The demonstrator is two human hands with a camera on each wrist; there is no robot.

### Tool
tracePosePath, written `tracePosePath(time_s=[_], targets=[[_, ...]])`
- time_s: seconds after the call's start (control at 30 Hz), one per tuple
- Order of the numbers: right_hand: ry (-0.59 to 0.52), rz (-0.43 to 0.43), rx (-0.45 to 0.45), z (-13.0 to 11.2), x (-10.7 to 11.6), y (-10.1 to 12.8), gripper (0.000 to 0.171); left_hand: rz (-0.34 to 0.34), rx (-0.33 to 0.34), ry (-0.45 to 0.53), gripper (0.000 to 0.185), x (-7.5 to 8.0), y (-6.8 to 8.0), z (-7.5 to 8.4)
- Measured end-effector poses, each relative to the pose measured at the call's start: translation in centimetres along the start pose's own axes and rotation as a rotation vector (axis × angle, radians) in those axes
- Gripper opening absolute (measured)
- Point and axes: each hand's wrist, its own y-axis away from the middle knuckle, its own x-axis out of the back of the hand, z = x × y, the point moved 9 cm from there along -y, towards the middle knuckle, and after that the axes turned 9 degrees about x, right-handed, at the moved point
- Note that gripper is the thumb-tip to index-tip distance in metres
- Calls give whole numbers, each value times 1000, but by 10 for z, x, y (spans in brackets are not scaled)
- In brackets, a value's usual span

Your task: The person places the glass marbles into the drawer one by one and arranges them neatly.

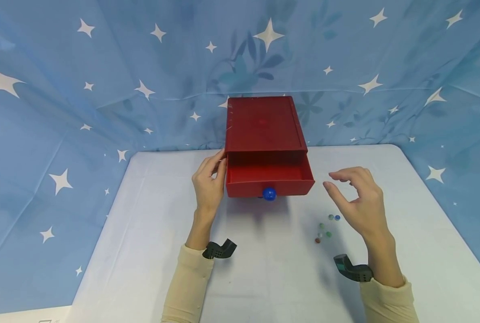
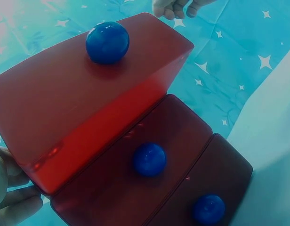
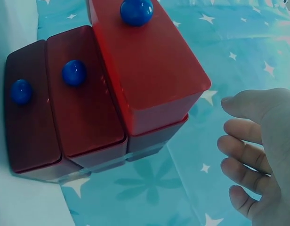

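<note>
I see a shiny red box [image 1: 266,124] by the table's [image 1: 151,224] back edge, drawer [image 1: 246,189] out. The left hand [image 1: 209,185] touches its side, fingers straight; the right hand [image 1: 363,202] curves loosely, a gap away.

You are facing what is looking like a small screened recording station, though you are seeing too little of the surroundings to tell a home from a lab: blue star-printed cloth [image 1: 175,63] is hanging behind the far edge of the white worktop [image 1: 268,273] and running past both far corners, while dark camera units [image 1: 220,250] are sitting at your wrists
</note>
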Motion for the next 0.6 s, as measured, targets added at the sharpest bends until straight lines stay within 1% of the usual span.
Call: tracePosePath(time_s=[0.4,0.6], targets=[[10,-20,-20,6,-2,11,31,9,1,8,30,1,1,-1],[53,-57,-60,10,-4,19,31,1,1,-3,30,0,0,1]])
